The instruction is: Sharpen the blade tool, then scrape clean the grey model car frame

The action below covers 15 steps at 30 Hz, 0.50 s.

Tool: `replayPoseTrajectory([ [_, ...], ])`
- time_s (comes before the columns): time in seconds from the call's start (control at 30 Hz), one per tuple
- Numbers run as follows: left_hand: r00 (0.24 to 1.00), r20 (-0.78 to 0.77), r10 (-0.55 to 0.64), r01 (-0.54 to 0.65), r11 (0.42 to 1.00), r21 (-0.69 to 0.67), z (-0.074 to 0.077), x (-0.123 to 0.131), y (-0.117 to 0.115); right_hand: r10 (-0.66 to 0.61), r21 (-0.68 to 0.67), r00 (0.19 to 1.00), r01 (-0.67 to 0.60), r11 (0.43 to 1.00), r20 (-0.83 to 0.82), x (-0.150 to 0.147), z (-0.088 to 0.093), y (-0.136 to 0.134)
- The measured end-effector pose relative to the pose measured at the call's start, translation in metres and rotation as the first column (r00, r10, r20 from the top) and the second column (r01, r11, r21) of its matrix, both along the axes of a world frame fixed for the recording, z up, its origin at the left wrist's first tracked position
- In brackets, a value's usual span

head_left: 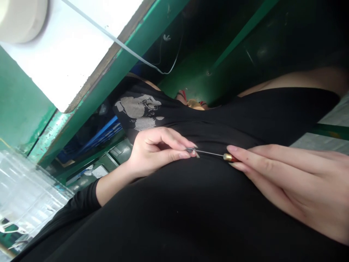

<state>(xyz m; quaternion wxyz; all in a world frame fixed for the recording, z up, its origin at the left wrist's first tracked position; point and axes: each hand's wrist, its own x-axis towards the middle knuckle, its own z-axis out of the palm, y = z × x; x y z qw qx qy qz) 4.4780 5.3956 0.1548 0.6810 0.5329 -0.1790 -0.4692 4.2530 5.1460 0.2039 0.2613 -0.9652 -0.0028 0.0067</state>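
Over my lap, my left hand [163, 149] pinches a small dark piece [190, 149] between thumb and fingertips. My right hand [283, 174] grips the red handle of a thin hand tool [227, 157], which has a gold-coloured collar. From that collar a slim metal shaft runs across to the small piece at my left fingertips. The tool's tip is at the piece; whether it is inside or only against it I cannot tell. Most of the handle is hidden by my right fingers.
A green workbench [106, 78] with a worn edge stands at upper left, topped by a white sheet [79, 47] and a pale round object [21, 20]. A thin grey cord [131, 52] hangs over its edge. Clear plastic trays [29, 196] sit at lower left.
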Motion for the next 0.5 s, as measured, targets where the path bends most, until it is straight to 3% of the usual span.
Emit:
replayPoseTrajectory([
  [0.27, 0.973, -0.229, 0.028, -0.013, 0.998, 0.065, -0.004, 0.002, 0.002, -0.086, -0.037, 0.995, 0.084, 0.996, -0.059, 0.003, -0.001, 0.012],
  [0.5, 0.948, -0.309, 0.082, -0.037, 0.988, 0.147, -0.005, 0.001, 0.000, -0.174, -0.061, 0.981, 0.169, 0.984, -0.082, 0.005, 0.001, 0.024],
])
